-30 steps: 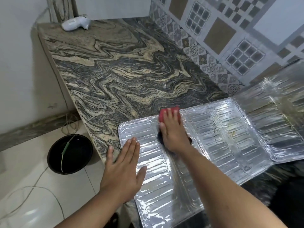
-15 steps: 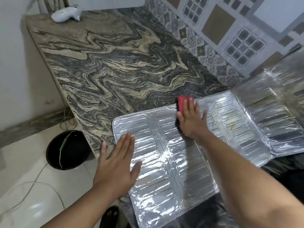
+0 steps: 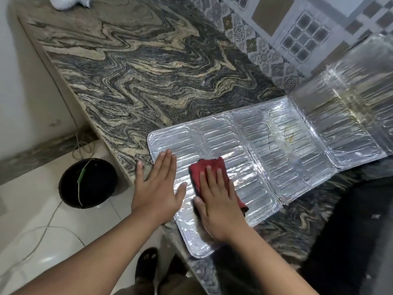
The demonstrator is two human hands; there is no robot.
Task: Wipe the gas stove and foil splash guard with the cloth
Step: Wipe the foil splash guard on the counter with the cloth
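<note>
The silver foil splash guard [image 3: 276, 150] lies unfolded flat on the marbled stone counter, its right panels bent up toward the tiled wall. A red cloth [image 3: 204, 169] rests on the guard's near-left panel. My right hand [image 3: 217, 201] lies flat on top of the cloth, pressing it against the foil. My left hand [image 3: 157, 186] is spread flat with fingers apart on the guard's left edge, holding it down. The dark area at the far right [image 3: 350, 220] is blurred; I cannot tell whether it is the gas stove.
The marbled counter [image 3: 138, 71] stretches to the back, with a white object [image 3: 68, 2] at its far end. A black bucket [image 3: 87, 184] with a green-handled tool stands on the floor at the left. Thin cords trail across the white floor tiles.
My right hand has slid the red cloth from the guard's far middle edge back toward me onto the near-left panel. My left hand has stayed pressed on the left edge.
</note>
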